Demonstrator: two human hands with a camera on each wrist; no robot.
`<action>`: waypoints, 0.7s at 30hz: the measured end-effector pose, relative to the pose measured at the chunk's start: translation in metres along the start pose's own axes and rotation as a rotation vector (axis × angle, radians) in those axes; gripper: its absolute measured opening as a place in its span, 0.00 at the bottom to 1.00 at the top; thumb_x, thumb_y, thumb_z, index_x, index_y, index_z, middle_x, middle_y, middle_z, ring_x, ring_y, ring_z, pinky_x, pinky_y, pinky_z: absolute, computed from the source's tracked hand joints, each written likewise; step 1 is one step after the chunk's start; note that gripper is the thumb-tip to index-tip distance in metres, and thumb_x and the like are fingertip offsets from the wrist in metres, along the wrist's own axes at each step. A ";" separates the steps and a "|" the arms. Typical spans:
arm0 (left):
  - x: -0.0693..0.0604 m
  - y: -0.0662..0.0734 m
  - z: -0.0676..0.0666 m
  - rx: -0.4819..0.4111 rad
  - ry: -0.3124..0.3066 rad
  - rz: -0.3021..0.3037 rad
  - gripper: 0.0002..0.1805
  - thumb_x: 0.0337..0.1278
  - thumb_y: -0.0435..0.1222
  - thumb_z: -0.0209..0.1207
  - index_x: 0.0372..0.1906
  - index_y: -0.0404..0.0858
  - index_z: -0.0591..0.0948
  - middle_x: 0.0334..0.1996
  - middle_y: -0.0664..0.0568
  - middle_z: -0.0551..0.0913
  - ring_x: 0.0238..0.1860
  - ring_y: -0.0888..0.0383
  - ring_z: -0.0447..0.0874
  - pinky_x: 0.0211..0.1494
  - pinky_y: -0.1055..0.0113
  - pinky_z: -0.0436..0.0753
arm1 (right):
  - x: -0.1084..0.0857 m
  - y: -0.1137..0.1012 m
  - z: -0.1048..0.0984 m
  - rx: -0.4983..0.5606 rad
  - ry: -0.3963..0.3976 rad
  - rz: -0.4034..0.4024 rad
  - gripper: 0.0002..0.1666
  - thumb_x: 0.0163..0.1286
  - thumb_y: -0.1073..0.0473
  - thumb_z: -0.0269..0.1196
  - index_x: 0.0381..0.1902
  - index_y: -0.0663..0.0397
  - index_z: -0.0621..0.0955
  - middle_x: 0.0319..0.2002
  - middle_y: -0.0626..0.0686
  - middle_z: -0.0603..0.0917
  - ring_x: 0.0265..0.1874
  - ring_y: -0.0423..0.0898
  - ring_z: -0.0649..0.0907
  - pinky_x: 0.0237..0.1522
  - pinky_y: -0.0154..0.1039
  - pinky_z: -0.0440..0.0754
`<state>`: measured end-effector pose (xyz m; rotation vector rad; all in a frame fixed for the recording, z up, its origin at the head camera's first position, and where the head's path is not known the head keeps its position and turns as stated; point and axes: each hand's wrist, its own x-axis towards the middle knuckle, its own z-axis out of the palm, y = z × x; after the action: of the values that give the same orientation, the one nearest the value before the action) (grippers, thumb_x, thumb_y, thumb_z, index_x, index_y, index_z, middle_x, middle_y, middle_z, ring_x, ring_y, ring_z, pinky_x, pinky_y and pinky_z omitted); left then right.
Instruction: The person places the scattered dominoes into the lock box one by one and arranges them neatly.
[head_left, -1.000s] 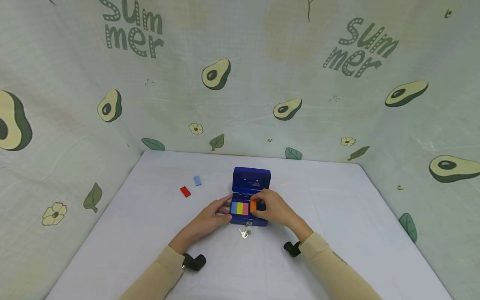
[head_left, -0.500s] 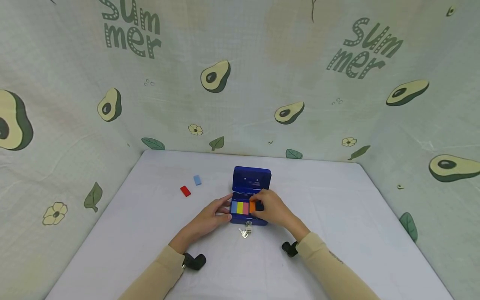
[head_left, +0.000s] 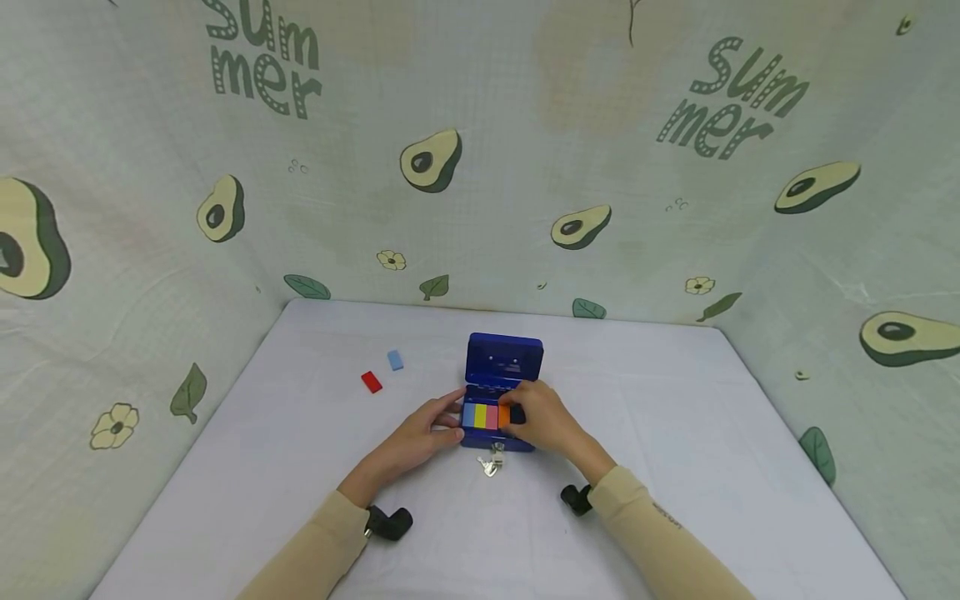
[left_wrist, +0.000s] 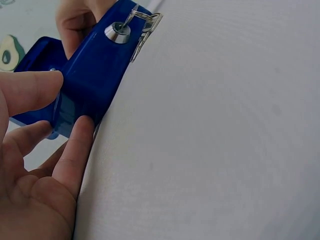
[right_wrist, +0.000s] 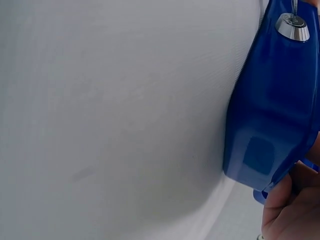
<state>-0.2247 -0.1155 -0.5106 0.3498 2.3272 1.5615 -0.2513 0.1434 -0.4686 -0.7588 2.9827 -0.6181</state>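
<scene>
Orange block (head_left: 505, 416), smooth and flat-sided, is pinched between the thumb and fingers of your right hand (head_left: 545, 414) at the glossy blue cash box (head_left: 517, 446). It's just beside the pink block (head_left: 492, 417); from there toward 9 o'clock run the yellow block (head_left: 480, 416) and blue block (head_left: 468, 415). Your left hand (head_left: 420, 435), fingers loosely extended, touches the box's 9 o'clock wall. The rectangular lid (head_left: 503, 357) stands raised at 12; silvery metal keys (head_left: 489, 468) hang at 6, by the round lock cylinder (left_wrist: 118, 33). Toward 10, a red block (head_left: 371, 382) and pale-blue block (head_left: 395, 360) lie on your white cloth-covered surface (head_left: 637, 392).
</scene>
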 end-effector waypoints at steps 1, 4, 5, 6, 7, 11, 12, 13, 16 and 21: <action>0.000 0.000 0.000 0.001 -0.002 -0.003 0.38 0.73 0.50 0.64 0.83 0.64 0.63 0.73 0.52 0.74 0.68 0.51 0.75 0.72 0.39 0.75 | 0.000 0.000 0.000 -0.006 0.001 0.000 0.22 0.62 0.57 0.81 0.53 0.55 0.89 0.47 0.53 0.88 0.48 0.51 0.80 0.56 0.50 0.82; 0.000 0.000 0.000 0.003 -0.004 -0.008 0.38 0.73 0.50 0.64 0.83 0.65 0.63 0.73 0.53 0.74 0.68 0.51 0.75 0.72 0.40 0.75 | 0.000 0.000 0.001 -0.011 0.002 -0.001 0.22 0.62 0.56 0.81 0.53 0.55 0.90 0.48 0.54 0.88 0.47 0.52 0.79 0.56 0.51 0.82; -0.001 0.000 0.000 0.005 -0.004 -0.002 0.38 0.73 0.50 0.64 0.83 0.64 0.63 0.73 0.52 0.74 0.68 0.50 0.75 0.72 0.40 0.75 | 0.000 -0.001 0.002 -0.014 0.003 -0.001 0.22 0.62 0.56 0.80 0.53 0.55 0.90 0.48 0.54 0.88 0.48 0.52 0.79 0.56 0.51 0.82; 0.000 0.000 0.000 0.004 -0.004 -0.003 0.38 0.73 0.50 0.64 0.83 0.64 0.64 0.73 0.52 0.74 0.67 0.50 0.75 0.72 0.40 0.75 | 0.000 -0.001 0.002 -0.017 0.003 -0.003 0.22 0.62 0.56 0.80 0.52 0.55 0.90 0.48 0.54 0.88 0.48 0.52 0.79 0.56 0.51 0.81; 0.000 0.000 0.001 0.004 -0.001 -0.006 0.38 0.73 0.49 0.64 0.82 0.65 0.64 0.72 0.53 0.74 0.68 0.51 0.75 0.72 0.40 0.75 | 0.000 -0.001 0.002 -0.019 0.005 -0.006 0.21 0.62 0.56 0.80 0.52 0.55 0.90 0.48 0.54 0.88 0.48 0.52 0.79 0.56 0.51 0.81; 0.000 -0.002 0.002 -0.001 0.004 0.004 0.38 0.73 0.49 0.64 0.82 0.64 0.64 0.73 0.52 0.74 0.67 0.51 0.75 0.72 0.39 0.75 | 0.000 -0.002 0.003 -0.037 0.011 -0.012 0.21 0.62 0.55 0.81 0.52 0.55 0.90 0.47 0.54 0.88 0.46 0.52 0.79 0.54 0.51 0.80; 0.000 -0.003 0.001 -0.003 0.005 0.001 0.38 0.73 0.48 0.64 0.82 0.64 0.64 0.73 0.53 0.74 0.67 0.51 0.75 0.72 0.40 0.75 | 0.000 -0.002 0.004 -0.038 0.011 -0.011 0.21 0.62 0.55 0.81 0.52 0.55 0.90 0.47 0.54 0.88 0.46 0.52 0.79 0.53 0.51 0.80; 0.000 -0.003 0.001 -0.008 0.003 0.003 0.38 0.73 0.48 0.64 0.82 0.64 0.64 0.72 0.52 0.74 0.67 0.51 0.75 0.72 0.40 0.75 | 0.000 -0.002 0.004 -0.041 0.011 -0.009 0.21 0.62 0.55 0.81 0.52 0.55 0.90 0.47 0.54 0.88 0.46 0.52 0.79 0.53 0.51 0.79; 0.000 -0.004 0.001 -0.014 -0.001 0.016 0.38 0.73 0.46 0.64 0.83 0.61 0.65 0.72 0.51 0.74 0.67 0.51 0.75 0.72 0.41 0.75 | 0.000 -0.002 0.006 -0.046 0.007 0.000 0.21 0.62 0.54 0.81 0.52 0.54 0.90 0.48 0.54 0.88 0.47 0.53 0.78 0.55 0.52 0.78; 0.000 -0.004 0.001 -0.017 -0.005 0.022 0.38 0.74 0.45 0.64 0.83 0.60 0.64 0.72 0.51 0.74 0.67 0.51 0.75 0.72 0.42 0.75 | -0.001 -0.004 0.008 -0.041 0.004 0.012 0.21 0.63 0.54 0.80 0.52 0.53 0.90 0.49 0.55 0.88 0.49 0.53 0.78 0.57 0.53 0.77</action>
<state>-0.2249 -0.1166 -0.5149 0.3766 2.3120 1.5883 -0.2480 0.1379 -0.4750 -0.7429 3.0099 -0.5594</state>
